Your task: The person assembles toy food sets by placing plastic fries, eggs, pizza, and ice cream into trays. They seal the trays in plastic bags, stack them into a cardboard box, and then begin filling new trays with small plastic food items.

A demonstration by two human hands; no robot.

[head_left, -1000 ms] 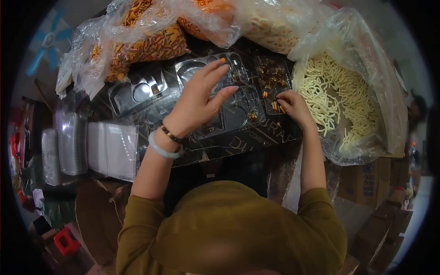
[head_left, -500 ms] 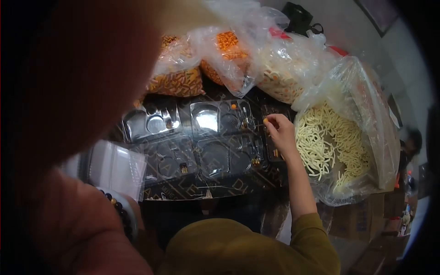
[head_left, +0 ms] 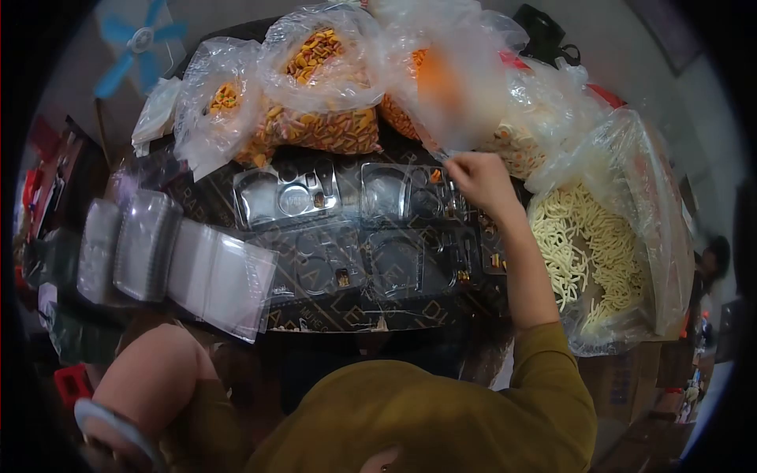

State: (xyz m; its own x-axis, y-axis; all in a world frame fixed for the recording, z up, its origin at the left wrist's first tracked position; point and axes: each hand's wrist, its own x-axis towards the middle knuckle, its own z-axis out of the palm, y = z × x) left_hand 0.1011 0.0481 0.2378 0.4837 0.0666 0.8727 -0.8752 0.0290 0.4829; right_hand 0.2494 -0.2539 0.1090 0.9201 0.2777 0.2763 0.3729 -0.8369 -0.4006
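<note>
My right hand point(head_left: 479, 180) is above the right edge of a clear compartment tray point(head_left: 386, 193), fingers pinched on the lower edge of a clear plastic bag point(head_left: 430, 126). A smeared orange patch shows through this bag. Small orange and brown pieces lie in that tray. More clear trays stand beside and below it: one at the upper left point(head_left: 256, 197), one at the lower left point(head_left: 303, 276) and one at the lower right point(head_left: 394, 264). Another lies partly behind my right forearm. My left forearm point(head_left: 162, 374) is bent at the lower left, a grey bangle point(head_left: 118, 426) around it; the left hand is out of frame.
Open bags of yellow-brown snack pieces point(head_left: 323, 130) stand along the back. At the right, a large bag holds pale sticks point(head_left: 607, 244). Clear plastic lids point(head_left: 146, 244) lie at the left on the black printed surface point(head_left: 331, 315). A blue fan point(head_left: 140, 39) is at the upper left.
My left arm has dropped from close before the camera to the lower left, uncovering the bags and lids. My right hand has moved up, from holding a small orange piece to the bag's edge.
</note>
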